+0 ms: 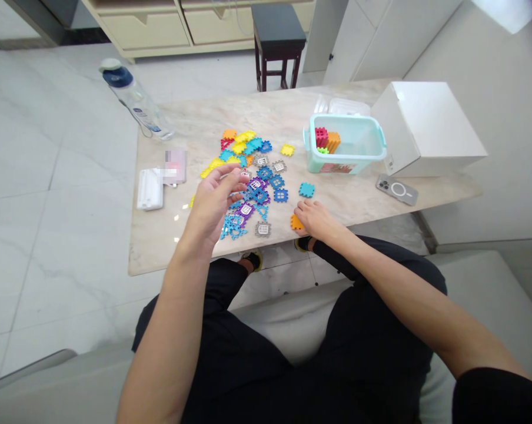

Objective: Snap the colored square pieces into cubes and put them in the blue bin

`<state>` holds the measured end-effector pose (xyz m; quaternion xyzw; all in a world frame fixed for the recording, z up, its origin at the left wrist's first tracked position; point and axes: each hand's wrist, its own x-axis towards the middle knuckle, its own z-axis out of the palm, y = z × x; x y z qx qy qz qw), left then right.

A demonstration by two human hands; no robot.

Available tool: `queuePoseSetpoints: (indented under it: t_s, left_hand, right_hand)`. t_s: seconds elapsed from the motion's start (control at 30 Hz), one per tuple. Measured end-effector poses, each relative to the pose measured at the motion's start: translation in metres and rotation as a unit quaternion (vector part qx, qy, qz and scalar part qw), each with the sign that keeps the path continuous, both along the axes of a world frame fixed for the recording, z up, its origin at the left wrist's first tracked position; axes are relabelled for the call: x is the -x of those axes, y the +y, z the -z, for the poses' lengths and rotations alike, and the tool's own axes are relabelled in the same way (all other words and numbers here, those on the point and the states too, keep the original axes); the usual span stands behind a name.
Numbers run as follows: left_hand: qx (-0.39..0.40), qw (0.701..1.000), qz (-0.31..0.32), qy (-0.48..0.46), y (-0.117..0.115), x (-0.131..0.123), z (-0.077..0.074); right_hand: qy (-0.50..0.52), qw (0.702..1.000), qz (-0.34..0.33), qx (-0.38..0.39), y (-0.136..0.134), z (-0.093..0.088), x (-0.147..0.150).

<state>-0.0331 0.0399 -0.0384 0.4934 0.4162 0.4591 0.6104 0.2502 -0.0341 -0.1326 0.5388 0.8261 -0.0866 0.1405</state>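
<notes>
My left hand (213, 203) is raised over the left part of a spread of toothed plastic building tiles, its fingers curved and apart with nothing visible in them. Below it are yellow tiles (239, 147), blue window tiles (277, 181) and purple tiles (245, 209), some overlapping. My right hand (315, 219) is at the table's front edge, fingers closed on an orange building tile (296, 222) and partly covering it. Just beyond that hand a teal tile (307, 189) lies flat. A grey window tile (263, 229) sits between the two hands, near the edge.
A light-blue bin (348, 165) with red, orange and green tiles stands at the back right, by a white box (451, 123). A phone (397, 189) lies in front of the box. On the left are a water bottle (138, 106) and a white pack (150, 189).
</notes>
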Motion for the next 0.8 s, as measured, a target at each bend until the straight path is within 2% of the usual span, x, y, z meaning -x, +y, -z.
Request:
queuePoseSetpoints:
  t_s: [0.13,0.23,0.47,0.8]
  left_hand:
    - [0.077,0.996,-0.040,0.007,-0.011,-0.008,-0.019]
    - [0.091,0.995,-0.042,0.007,-0.015,-0.011,-0.029]
    - [0.090,0.994,-0.056,0.007,-0.012,-0.010,-0.026]
    - [0.093,0.993,-0.061,0.026,-0.011,-0.009,-0.028]
  right_hand:
    - [0.003,1.000,0.001,-0.004,0.000,0.004,-0.002]
    - [0.008,1.000,-0.001,-0.002,0.001,0.004,-0.002]
    - [0.008,1.000,0.005,0.014,0.001,-0.002,0.001]
    - [0.016,1.000,0.019,0.015,0.001,0.000,0.001]
